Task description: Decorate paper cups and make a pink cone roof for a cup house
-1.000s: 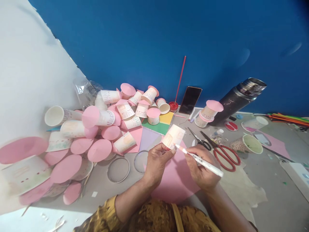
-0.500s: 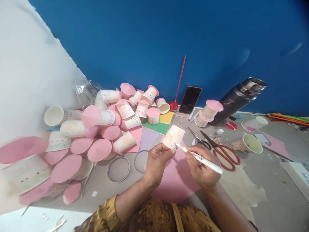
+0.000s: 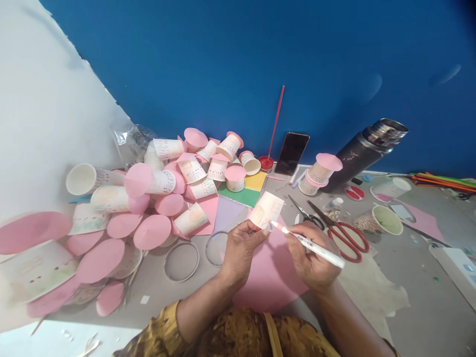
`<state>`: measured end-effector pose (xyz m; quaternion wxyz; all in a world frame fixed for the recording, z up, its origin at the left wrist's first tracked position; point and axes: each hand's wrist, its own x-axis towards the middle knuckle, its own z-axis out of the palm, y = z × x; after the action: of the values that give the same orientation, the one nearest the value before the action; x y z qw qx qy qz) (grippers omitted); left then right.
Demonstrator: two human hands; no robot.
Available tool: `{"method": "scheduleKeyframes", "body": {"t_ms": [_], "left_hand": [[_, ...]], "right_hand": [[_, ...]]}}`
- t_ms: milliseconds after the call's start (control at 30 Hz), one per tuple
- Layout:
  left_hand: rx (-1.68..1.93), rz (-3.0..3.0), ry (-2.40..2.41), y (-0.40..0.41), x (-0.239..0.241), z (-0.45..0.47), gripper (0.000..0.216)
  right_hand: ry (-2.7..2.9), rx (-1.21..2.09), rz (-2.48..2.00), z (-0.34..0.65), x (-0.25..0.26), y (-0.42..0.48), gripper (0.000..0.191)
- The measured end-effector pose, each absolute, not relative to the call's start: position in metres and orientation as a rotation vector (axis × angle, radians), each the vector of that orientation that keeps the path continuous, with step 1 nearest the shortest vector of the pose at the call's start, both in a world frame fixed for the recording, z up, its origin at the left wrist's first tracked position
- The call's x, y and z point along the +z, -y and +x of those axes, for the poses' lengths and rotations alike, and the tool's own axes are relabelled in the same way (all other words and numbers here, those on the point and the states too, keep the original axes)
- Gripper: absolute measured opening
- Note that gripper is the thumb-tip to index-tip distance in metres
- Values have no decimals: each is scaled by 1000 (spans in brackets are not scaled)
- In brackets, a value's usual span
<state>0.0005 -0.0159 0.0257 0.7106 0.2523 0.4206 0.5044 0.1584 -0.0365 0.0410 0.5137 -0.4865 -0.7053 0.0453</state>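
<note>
A white paper cup [image 3: 268, 206] with faint orange drawing on its side is tilted in front of me. My left hand [image 3: 243, 250] grips its lower end between thumb and fingers. In my right hand [image 3: 310, 255] is a white marker pen [image 3: 316, 248], held like a pencil, its tip at the cup's lower side near my left thumb. Below both hands lies a pink paper sheet [image 3: 271, 282]. Red-handled scissors [image 3: 347, 238] and a smaller dark pair of scissors [image 3: 307, 213] rest right of the cup.
Many decorated cups with pink paper discs [image 3: 152, 230] are heaped on the left. Two grey rings [image 3: 182, 262] lie nearby. A phone [image 3: 292, 153] leans on the blue wall, beside a red stick in a red base [image 3: 267, 162]. To the right stand a dark flask [image 3: 362, 158] and a speckled cup [image 3: 386, 220].
The camera view has shifted very slightly. The marker tip has moved a little along the cup's lower side, while both hands keep nearly the same positions.
</note>
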Motion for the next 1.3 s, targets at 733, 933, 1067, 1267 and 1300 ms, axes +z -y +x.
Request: {"method": "scheduleKeyframes", "body": {"t_ms": [733, 933, 1067, 1267, 1300], "left_hand": [[1015, 234, -762, 12, 21, 0, 32], [1012, 219, -757, 12, 21, 1, 33], [1022, 214, -750, 12, 21, 1, 34], [1027, 211, -746, 12, 22, 1, 33], [1029, 210, -745, 12, 22, 1, 32]], "right_hand": [[1656, 54, -1184, 162, 39, 34, 7], [1672, 29, -1148, 162, 38, 33, 8], [1691, 16, -1136, 161, 39, 32, 9], [1706, -25, -1132, 159, 41, 31, 9], [1705, -28, -1134, 159, 41, 31, 9]]}}
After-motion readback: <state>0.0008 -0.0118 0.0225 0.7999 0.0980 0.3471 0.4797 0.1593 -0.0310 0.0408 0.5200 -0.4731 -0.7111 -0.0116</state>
